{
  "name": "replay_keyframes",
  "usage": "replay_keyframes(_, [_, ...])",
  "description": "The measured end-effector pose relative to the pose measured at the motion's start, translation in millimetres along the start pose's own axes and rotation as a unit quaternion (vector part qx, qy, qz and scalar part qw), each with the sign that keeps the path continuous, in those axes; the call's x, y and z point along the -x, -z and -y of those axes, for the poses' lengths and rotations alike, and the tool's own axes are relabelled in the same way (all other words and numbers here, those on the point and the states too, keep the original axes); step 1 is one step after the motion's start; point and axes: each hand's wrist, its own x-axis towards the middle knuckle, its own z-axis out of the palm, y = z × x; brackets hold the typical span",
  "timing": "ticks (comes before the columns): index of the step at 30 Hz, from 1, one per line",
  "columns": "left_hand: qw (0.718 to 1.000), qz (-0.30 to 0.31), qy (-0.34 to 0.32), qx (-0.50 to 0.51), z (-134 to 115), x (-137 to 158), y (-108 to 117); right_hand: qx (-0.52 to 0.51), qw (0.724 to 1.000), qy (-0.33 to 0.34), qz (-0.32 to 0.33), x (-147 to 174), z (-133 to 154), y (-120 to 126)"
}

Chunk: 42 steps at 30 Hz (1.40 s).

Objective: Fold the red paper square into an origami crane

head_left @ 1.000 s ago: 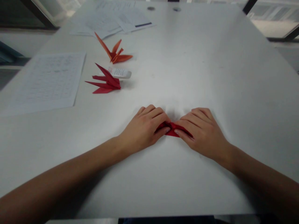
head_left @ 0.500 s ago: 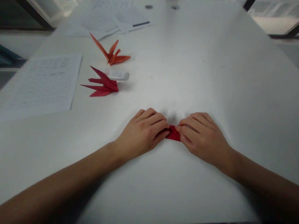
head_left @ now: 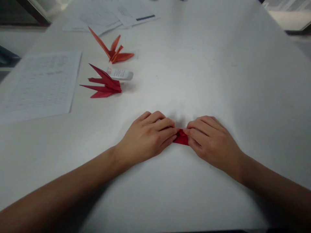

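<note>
Right hand (head_left: 212, 142) had shifted its fingertips (head_left: 186, 130) toward twelve, pinching, with left hand (head_left: 149, 136), the red paper (head_left: 181, 140) lying nine-to-three o'clock between.

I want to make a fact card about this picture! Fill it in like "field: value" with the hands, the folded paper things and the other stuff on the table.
Left hand: fingers on one end of the small red paper
Right hand: fingers on its other end
Red folded figure: on the table, beyond the left hand
Orange folded figure: farther back than the red one
White object: partly behind the red figure
Printed sheet: left of both figures
Loose papers: far end, overlapping
</note>
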Motion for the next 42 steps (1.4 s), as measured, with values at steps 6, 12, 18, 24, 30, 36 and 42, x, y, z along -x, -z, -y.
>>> replay_keyframes(6, [0.999,0.006,-0.01,-0.048,-4.4,1.3,3.3,0.024,1.0,0.013,0.012,-1.4,-1.3,2.1])
replay_keyframes(12, [0.997,-0.026,-0.014,-0.065,-2.4,2.4,-0.7,0.042,0.999,0.026,-0.008,-1.0,-1.1,2.3])
replay_keyframes(18, [0.992,-0.088,-0.045,-0.078,-1.0,3.4,-2.2,0.039,0.999,0.023,-0.022,0.6,-0.9,-1.1])
replay_keyframes(24, [0.988,-0.104,-0.1,-0.059,-2.7,4.3,-3.4,0.026,0.999,0.007,-0.036,-0.8,0.3,-3.7])
replay_keyframes(30, [0.999,-0.042,-0.024,-0.012,-3.4,4.6,-6.2,0.011,0.999,-0.005,-0.035,-1.0,0.3,-2.4])
replay_keyframes(36, [0.998,-0.054,-0.031,0.001,-3.0,5.9,-6.9,0.003,1.0,0.01,-0.022,-0.2,-0.6,0.8])
replay_keyframes(42, [0.998,-0.051,-0.028,0.002,-3.5,5.9,-6.2,0.001,1.0,0.018,-0.011,-0.7,0.1,3.5])
